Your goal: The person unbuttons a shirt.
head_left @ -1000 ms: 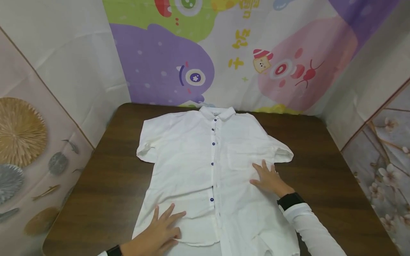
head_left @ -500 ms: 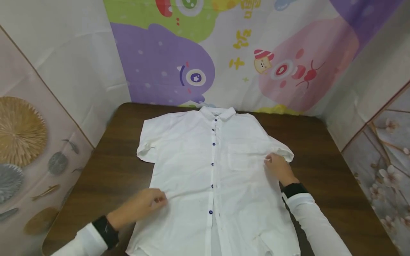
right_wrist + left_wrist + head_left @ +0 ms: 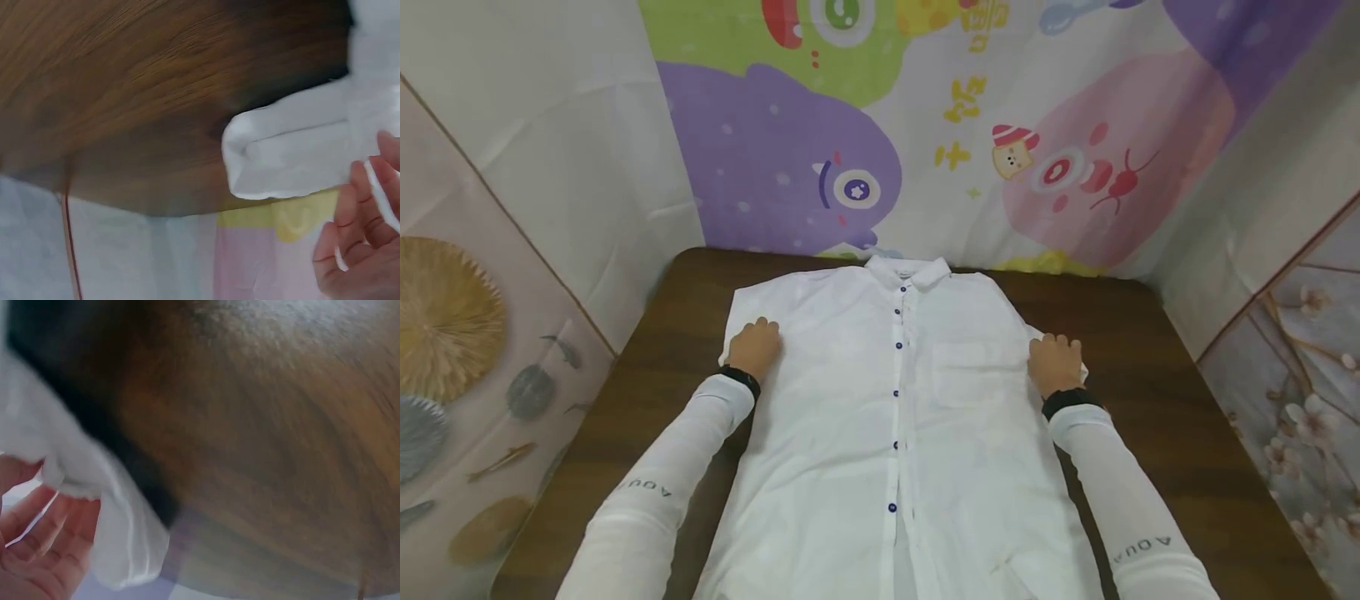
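Observation:
A white short-sleeved shirt (image 3: 827, 400) lies front up, its collar (image 3: 908, 271) at the far side and dark blue buttons (image 3: 896, 393) down the middle. My left hand (image 3: 756, 346) is over the shirt's left-side sleeve, gripping the cloth. In the left wrist view, the thumb and fingers (image 3: 56, 531) are on either side of the white fabric (image 3: 128, 531). On the other side, my right hand (image 3: 1055, 364) pinches the shirt at the right-side sleeve. The right wrist view shows the sleeve's open cuff (image 3: 281, 156) beyond the fingertips (image 3: 359, 178).
The shirt lies on a dark brown wooden table (image 3: 1135, 350) with rounded corners. A cartoon-printed cloth (image 3: 955, 108) hangs behind its far edge. Pale patterned panels (image 3: 550, 167) stand on both sides.
The left hand has moved from the lower shirt up to the left-side sleeve. The right hand has shifted slightly outward to the other sleeve. The lower left front panel has been smoothed down.

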Motion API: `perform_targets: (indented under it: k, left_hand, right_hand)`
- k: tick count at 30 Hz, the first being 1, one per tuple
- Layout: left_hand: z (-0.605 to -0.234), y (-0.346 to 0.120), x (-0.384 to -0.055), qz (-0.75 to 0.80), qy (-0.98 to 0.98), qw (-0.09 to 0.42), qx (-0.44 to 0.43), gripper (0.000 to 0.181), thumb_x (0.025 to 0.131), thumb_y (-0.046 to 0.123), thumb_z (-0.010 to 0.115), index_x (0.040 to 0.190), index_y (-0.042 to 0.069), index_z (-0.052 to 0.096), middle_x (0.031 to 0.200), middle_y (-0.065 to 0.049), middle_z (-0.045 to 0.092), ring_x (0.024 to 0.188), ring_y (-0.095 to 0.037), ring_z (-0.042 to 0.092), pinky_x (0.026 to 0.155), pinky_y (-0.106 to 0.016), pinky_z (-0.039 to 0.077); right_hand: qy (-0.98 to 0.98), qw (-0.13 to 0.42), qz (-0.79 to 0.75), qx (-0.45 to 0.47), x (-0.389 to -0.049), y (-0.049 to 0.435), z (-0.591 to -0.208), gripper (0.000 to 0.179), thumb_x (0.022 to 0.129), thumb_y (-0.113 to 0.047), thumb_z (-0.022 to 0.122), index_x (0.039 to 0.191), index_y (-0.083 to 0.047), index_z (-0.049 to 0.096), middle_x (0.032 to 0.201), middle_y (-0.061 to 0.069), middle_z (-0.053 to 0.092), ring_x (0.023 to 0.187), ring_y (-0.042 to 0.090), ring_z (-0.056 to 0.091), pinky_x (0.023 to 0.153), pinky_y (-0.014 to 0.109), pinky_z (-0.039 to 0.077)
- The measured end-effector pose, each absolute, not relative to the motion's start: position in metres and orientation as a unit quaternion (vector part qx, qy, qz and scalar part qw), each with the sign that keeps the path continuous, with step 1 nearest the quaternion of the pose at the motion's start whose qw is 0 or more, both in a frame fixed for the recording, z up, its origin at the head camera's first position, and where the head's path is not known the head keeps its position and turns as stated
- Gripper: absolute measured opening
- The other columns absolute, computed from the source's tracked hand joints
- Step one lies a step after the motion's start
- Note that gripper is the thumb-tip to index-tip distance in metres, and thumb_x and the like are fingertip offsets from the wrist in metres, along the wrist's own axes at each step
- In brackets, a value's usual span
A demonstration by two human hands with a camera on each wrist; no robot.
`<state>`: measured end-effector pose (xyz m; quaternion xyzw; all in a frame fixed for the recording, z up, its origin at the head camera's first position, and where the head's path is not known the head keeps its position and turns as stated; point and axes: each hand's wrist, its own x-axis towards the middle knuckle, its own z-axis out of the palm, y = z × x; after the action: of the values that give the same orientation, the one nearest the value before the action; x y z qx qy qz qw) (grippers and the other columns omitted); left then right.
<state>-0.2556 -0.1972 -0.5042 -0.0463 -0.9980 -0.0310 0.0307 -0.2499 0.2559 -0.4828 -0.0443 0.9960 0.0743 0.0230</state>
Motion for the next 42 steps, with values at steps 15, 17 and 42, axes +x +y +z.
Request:
perform_targets:
  k: [15,17,42]
  left_hand:
    - [-0.524,-0.204,-0.257,-0.01,-0.992,0.093,-0.086,0.013,0.092,0.001,0.048,0.101,-0.006,0.055,0.093,-0.022,0.055,0.083,-0.036,0.057,0.06,-0.045,0.053]
    - [-0.519,-0.204,-0.249,-0.041,-0.991,0.096,-0.087,0.016,0.092,0.005,0.05,0.102,-0.008,0.052,0.095,-0.023,0.053,0.084,-0.037,0.055,0.063,-0.045,0.052]
    - [-0.494,-0.208,-0.15,-0.141,-0.981,-0.103,-0.083,0.025,0.086,0.022,0.06,0.078,0.0,0.054,0.074,-0.011,0.05,0.06,-0.02,0.049,0.054,-0.035,0.044]
  right_hand:
    - [0.995,0.042,0.081,-0.026,-0.248,0.265,-0.508,0.022,0.092,-0.003,0.044,0.09,0.004,0.065,0.09,0.023,0.067,0.09,0.038,0.057,0.087,0.055,0.035]
    - [0.997,0.045,0.059,-0.018,-0.246,0.265,-0.504,0.021,0.092,-0.003,0.043,0.092,0.007,0.062,0.092,0.024,0.065,0.09,0.04,0.058,0.087,0.056,0.036]
    - [0.993,0.107,-0.054,0.001,-0.225,0.276,-0.495,0.023,0.093,-0.01,0.044,0.093,0.011,0.055,0.082,0.026,0.06,0.071,0.037,0.06,0.063,0.048,0.049]
